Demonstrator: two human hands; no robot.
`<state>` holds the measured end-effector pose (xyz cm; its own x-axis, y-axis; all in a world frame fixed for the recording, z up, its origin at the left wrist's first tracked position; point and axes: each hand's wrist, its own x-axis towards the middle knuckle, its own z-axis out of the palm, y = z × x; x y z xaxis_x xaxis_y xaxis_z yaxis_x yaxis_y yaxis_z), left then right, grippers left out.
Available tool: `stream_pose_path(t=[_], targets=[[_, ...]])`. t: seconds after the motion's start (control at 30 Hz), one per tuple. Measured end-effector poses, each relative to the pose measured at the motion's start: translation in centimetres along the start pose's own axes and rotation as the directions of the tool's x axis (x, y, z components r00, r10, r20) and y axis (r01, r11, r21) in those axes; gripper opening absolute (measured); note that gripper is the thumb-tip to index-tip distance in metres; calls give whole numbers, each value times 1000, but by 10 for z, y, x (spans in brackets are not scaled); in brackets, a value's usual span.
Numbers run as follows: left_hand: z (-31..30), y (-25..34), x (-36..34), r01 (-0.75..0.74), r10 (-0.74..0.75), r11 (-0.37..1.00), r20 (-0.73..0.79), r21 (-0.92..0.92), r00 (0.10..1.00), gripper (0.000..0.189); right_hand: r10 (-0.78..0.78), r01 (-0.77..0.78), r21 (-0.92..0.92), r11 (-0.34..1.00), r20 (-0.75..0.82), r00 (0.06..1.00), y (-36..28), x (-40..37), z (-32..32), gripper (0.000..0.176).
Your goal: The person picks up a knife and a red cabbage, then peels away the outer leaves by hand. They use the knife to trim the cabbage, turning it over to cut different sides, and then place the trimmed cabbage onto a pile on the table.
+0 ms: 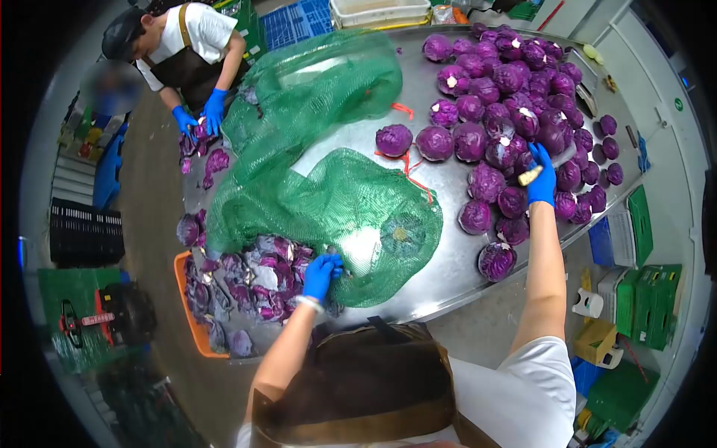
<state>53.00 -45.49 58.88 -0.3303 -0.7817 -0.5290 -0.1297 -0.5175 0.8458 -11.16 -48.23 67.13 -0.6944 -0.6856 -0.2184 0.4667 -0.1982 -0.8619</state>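
Note:
My left hand, in a blue glove, is at the near edge of the green mesh net, beside a heap of purple cabbage leaves; its fingers are bent, and what they hold is too small to make out. Reaching over the pile of red cabbages, my right hand is closed around a knife with a pale yellowish handle. The blade is mostly hidden near the cabbages. One cabbage lies under or inside the net.
A person in blue gloves handles cabbage leaves at the table's far left corner. An orange crate of leaves stands at the near left. Red ties lie on the metal table. Green crates stand at right.

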Motion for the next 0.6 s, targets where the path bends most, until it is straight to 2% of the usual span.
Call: stream_pose_path(t=[0.03,0.07,0.1,0.13,0.17,0.2,0.23,0.27,0.3,0.33,0.4,0.43,0.47,0.5,0.53,0.57,0.6], targets=[[-1,-7,10,29,-29,999,14,24,999,30,47,-40,-91,995,75,996,7,-18,30,38],[4,-2,19,47,-74,932,62,358,995,31,93,-64,-186,980,149,984,12,-38,62,30],[15,6,29,43,-135,758,93,650,986,31,155,-74,-280,957,280,947,28,-78,94,31],[30,22,32,60,-202,702,117,710,972,38,214,-54,-370,927,404,889,45,-118,126,32],[39,16,43,32,-193,703,147,710,970,49,355,-144,-415,898,492,795,54,-158,151,33],[52,18,49,-19,-81,744,118,668,990,63,512,-125,-657,743,438,739,69,-179,164,38],[64,36,55,26,-116,838,132,545,984,68,529,-95,-719,689,408,744,100,-191,157,48],[67,13,78,-283,223,888,199,362,954,76,413,57,-764,643,409,814,119,-197,150,53],[84,78,61,-273,197,917,265,290,944,82,290,201,-799,566,421,859,132,-201,145,58],[98,97,64,-670,612,661,274,337,742,79,197,229,-811,539,386,901,137,-200,138,62],[105,132,56,-655,573,728,345,204,744,73,-23,311,-820,480,343,939,139,-203,126,71],[104,143,56,-646,561,750,380,142,735,70,-1,272,-856,439,302,953,151,-201,110,68],[104,132,59,-435,475,880,330,-190,816,58,21,234,-888,395,263,965,175,-196,82,65],[101,100,75,-371,403,913,224,-171,887,47,41,199,-916,349,227,973,189,-196,66,61],[94,72,81,-359,334,922,167,148,928,42,268,-25,-902,431,101,958,185,-203,66,51],[86,48,83,-282,277,848,79,449,958,38,496,-255,-858,447,0,868,183,-210,69,41],[79,25,83,-299,251,746,166,594,954,37,456,-275,-800,534,-1,890,189,-216,69,35]])
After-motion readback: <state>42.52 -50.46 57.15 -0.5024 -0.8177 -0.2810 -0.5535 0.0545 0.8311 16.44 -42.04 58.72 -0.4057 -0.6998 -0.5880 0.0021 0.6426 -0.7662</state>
